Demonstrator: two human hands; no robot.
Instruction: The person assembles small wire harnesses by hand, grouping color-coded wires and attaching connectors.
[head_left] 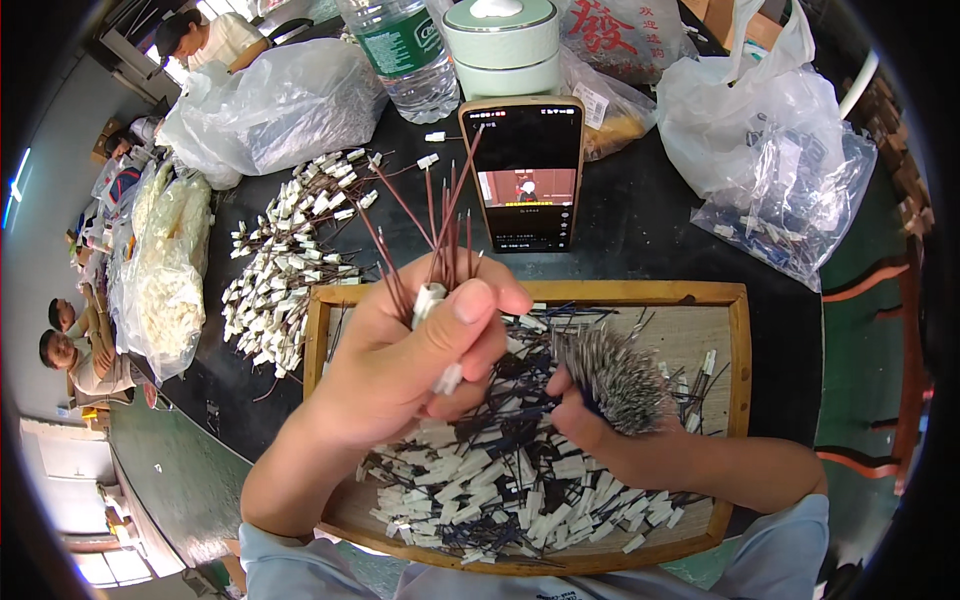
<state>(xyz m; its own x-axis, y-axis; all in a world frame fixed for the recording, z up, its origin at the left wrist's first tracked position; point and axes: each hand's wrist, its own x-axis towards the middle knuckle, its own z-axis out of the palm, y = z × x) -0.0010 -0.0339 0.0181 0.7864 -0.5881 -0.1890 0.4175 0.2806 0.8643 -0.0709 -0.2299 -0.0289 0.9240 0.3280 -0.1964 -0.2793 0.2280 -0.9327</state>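
Observation:
My left hand is closed around a few brown wires with white plastic connectors, their thin ends pointing up and fanning apart. To its right, my right hand grips a thick bundle of dark wires, whose many pale tips are smeared by motion. Both hands are above a wooden-framed tray. Many white connectors on dark wires lie heaped in it, mostly toward the near side. Left of the tray, on the black table, is a pile of white connectors on brown wires.
A phone with a lit screen stands behind the tray, against a pale green lidded container. Beside that is a large water bottle. Plastic bags flank the table's far side. Other people sit at the left.

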